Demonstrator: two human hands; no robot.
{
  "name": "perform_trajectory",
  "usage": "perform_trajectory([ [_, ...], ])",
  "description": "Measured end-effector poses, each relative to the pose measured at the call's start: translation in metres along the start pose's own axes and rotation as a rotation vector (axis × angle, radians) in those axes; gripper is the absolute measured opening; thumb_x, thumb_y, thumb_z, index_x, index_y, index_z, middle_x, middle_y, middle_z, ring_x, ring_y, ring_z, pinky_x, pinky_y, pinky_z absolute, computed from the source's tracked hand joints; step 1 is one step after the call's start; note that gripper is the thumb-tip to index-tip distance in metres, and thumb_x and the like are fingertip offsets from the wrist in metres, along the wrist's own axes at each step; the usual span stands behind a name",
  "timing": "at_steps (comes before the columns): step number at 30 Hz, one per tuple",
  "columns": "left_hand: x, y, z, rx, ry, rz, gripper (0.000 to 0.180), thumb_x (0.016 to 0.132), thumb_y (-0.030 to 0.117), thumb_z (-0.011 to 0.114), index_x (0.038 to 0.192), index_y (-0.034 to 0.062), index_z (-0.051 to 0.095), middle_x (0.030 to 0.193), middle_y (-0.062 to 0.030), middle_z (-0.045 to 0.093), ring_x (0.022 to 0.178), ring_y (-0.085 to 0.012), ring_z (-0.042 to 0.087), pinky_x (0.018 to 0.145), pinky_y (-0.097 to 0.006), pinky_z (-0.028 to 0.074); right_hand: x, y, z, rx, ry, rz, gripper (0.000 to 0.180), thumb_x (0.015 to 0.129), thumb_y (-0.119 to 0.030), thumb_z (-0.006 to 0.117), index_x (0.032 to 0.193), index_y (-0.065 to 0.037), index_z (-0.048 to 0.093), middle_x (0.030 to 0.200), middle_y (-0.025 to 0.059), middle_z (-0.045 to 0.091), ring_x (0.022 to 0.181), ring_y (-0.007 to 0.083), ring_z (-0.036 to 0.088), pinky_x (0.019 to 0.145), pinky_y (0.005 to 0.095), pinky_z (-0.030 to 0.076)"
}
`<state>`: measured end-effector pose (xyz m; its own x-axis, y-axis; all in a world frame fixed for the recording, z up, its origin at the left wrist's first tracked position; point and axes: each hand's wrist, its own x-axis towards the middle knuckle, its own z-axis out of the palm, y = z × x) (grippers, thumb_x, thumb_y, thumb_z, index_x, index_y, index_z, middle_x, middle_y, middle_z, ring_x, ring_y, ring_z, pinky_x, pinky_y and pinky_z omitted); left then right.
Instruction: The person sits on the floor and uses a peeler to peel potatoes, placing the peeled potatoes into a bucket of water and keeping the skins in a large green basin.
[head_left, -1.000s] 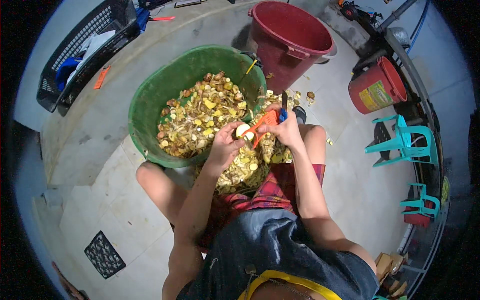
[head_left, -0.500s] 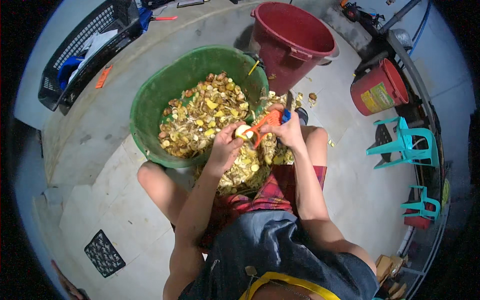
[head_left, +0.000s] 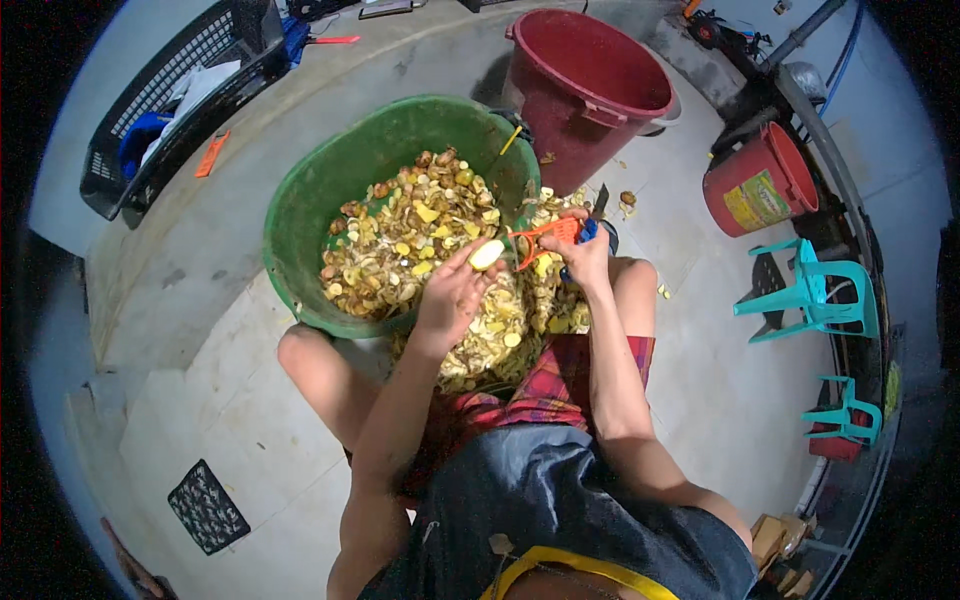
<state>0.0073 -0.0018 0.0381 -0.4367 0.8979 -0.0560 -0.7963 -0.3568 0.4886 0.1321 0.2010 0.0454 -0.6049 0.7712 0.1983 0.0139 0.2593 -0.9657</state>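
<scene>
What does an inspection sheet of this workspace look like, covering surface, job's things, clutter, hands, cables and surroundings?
Surface: grey concrete floor, scraps near the buckets.
Job's things: pale peeled yellow piece; orange plastic peeler; round green plastic tub of yellow-brown peelings; more peelings heaped on the lap.
Clutter: dark red plastic bucket, small red bucket, black plastic crate, black mat.
Hands: left hand holds the piece; right hand grips the peeler.
Cables: nothing seen.
Surroundings: two small teal plastic chairs.
</scene>
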Motion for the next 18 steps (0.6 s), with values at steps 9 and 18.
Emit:
perform_trajectory([
  [9,0.006,-0.003,-0.024,0.161,0.038,0.200,0.048,0.091,0.003,0.058,0.133,-0.0118,0.040,0.124,-0.0180,0.055,0.112,-0.0253,0.057,0.102,-0.039,0.044,-0.029,-0.034,0.024,-0.670,-0.287,-0.176,0.053,0.064,-0.031,0.085,0.107,-0.008,0.064,0.086,0.0199,0.065,0.081,0.0406,0.064,0.072,0.0452,0.051],
  [18,-0.001,-0.006,-0.019,0.170,-0.023,0.228,0.052,0.092,0.018,0.063,0.131,-0.0096,0.043,0.120,-0.0158,0.058,0.111,-0.0254,0.058,0.101,-0.038,0.046,-0.043,-0.014,0.035,-0.756,-0.421,0.057,0.058,0.065,-0.023,0.085,0.116,-0.007,0.063,0.088,0.0242,0.066,0.083,0.0405,0.064,0.076,0.0437,0.052],
])
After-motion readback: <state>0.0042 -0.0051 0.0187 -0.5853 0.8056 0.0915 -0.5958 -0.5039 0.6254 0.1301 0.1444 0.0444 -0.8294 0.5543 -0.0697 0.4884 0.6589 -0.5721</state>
